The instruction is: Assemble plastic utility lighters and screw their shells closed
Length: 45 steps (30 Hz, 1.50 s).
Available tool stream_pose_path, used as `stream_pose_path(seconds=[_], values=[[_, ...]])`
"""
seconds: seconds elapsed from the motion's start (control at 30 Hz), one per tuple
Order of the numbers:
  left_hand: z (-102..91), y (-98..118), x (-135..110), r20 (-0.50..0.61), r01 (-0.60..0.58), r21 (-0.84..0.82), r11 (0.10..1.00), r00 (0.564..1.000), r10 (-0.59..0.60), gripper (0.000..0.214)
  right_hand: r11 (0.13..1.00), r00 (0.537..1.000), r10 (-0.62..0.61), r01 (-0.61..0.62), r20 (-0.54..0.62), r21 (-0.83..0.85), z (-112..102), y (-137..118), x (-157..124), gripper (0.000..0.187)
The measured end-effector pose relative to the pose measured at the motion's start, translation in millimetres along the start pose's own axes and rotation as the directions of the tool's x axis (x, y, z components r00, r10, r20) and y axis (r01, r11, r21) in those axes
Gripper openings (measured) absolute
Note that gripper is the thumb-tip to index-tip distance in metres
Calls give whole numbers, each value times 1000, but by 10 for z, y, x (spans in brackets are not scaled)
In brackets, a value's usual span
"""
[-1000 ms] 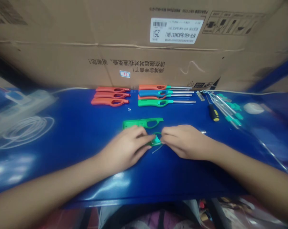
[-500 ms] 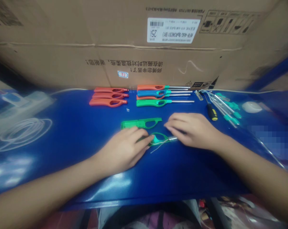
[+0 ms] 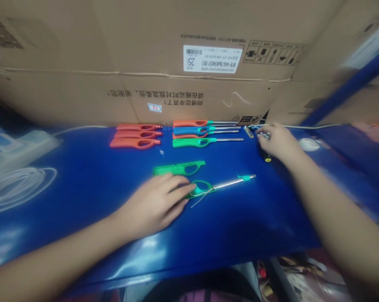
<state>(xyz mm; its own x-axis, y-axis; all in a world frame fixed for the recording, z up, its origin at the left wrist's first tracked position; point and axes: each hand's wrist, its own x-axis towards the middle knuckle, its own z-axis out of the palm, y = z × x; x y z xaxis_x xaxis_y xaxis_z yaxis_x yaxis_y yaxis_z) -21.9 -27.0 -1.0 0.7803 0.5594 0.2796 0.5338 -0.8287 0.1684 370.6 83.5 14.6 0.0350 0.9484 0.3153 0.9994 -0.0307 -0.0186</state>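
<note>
My left hand (image 3: 159, 205) is closed around the handle of a green long-nosed lighter (image 3: 205, 184), resting low over the table. A thin loose wire (image 3: 198, 200) comes out at its trigger loop. Its metal tube (image 3: 230, 183) points right and carries a teal piece near the tip. Just beyond lies a green lighter shell half (image 3: 180, 168). My right hand (image 3: 276, 142) reaches to the back right, fingers curled at the wires and small shiny metal parts. A screwdriver (image 3: 267, 158) with a black and yellow handle lies under it, partly covered. What the right fingers grip is hidden.
Stacked red handles (image 3: 136, 143) and several lighters with metal tubes (image 3: 192, 143) line the back, before a cardboard box (image 3: 82, 100). A coiled white cable (image 3: 26, 184) lies left. A white rounded object (image 3: 310, 144) sits right. Two tiny pieces (image 3: 161, 152) lie mid-table.
My right hand has moved from the lighter's tube to the back right, over the screwdriver and wires. The tube now shows in full. My left hand stays on the lighter. The view has shifted slightly.
</note>
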Motion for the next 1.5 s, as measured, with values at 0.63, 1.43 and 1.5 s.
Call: stream_pose_path(seconds=[0.63, 1.43, 1.5], values=[[-102, -1, -2, -31, 64, -64, 996, 997, -66, 34, 998, 994, -64, 62, 87, 23, -52, -232, -79, 27], [-113, -140, 23, 31, 90, -139, 986, 996, -87, 28, 1000, 995, 11, -12, 101, 6, 61, -216, -74, 11], [-108, -143, 26, 29, 87, -143, 986, 996, -84, 28, 997, 997, -19, 13, 75, 71, 15, -240, -75, 13]])
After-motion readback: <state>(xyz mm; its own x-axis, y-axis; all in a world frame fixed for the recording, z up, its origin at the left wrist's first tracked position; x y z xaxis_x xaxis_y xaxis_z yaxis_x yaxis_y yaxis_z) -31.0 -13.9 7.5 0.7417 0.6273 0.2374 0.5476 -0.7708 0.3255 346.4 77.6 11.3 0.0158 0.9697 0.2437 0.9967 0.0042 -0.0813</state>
